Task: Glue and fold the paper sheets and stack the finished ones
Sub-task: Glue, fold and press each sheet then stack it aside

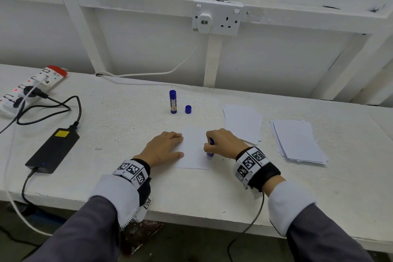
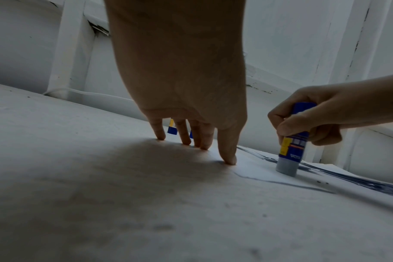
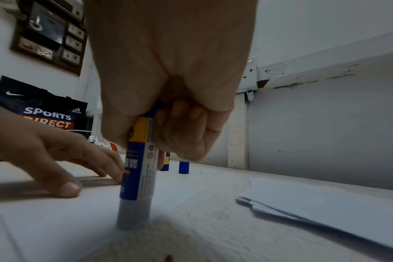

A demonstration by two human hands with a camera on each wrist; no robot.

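A white paper sheet lies flat on the table in front of me. My left hand rests with straight fingers on the sheet's left edge and presses it down. My right hand grips a blue glue stick upside down, its grey tip touching the sheet near the right edge. The same glue stick stands upright on the paper in the left wrist view.
A second glue stick and a loose blue cap stand behind the sheet. Two paper piles lie to the right. A black power brick, cables and a power strip lie to the left.
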